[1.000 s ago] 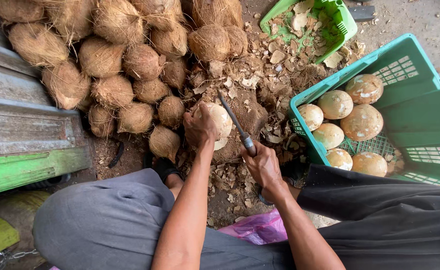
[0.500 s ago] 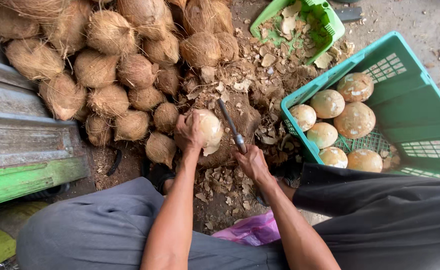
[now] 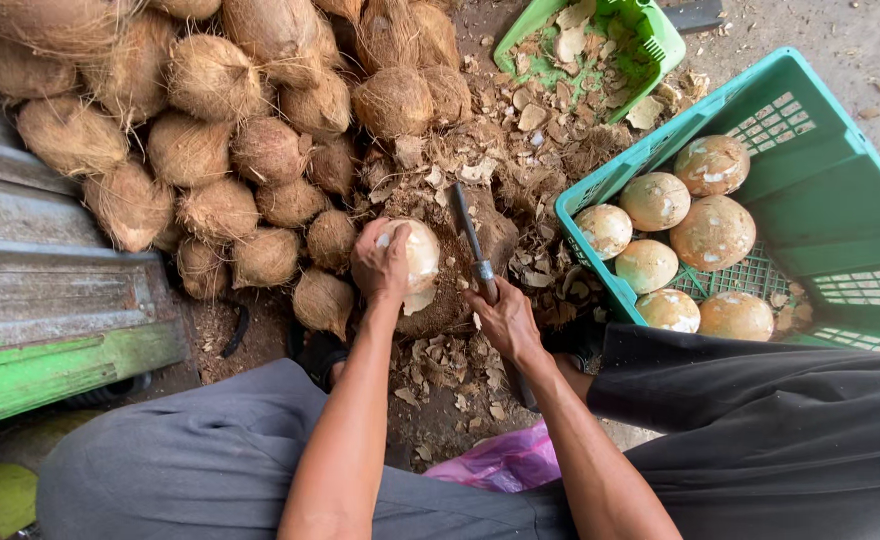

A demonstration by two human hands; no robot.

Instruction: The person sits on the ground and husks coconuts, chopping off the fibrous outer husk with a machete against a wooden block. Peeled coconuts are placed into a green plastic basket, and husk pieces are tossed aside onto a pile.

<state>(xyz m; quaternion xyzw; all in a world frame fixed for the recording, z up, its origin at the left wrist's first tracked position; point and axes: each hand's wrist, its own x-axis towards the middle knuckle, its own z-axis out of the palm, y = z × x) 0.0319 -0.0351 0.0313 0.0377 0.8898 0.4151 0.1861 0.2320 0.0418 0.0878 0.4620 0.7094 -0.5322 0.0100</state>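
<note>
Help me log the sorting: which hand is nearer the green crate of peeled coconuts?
Right. The right hand, gripping a knife, is just beside the crate; the left hand holds a coconut farther away.

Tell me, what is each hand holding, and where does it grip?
Left hand cups the pale peeled coconut over its top; right hand grips the knife by its handle.

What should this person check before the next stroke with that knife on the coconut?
1. Left hand holds the peeled coconut firmly: ok, fingers wrap its left side.
2. Right hand grips the knife by the handle: ok.
3. Blade clear of the left fingers: ok, it lies on the coconut's right side.
4. Coconut steady on the stump: cannot tell, its underside is hidden.
5. Room in the green crate: ok, a bare part of its floor shows beside the peeled coconuts.
6. Blade sharpness: cannot tell.
</note>
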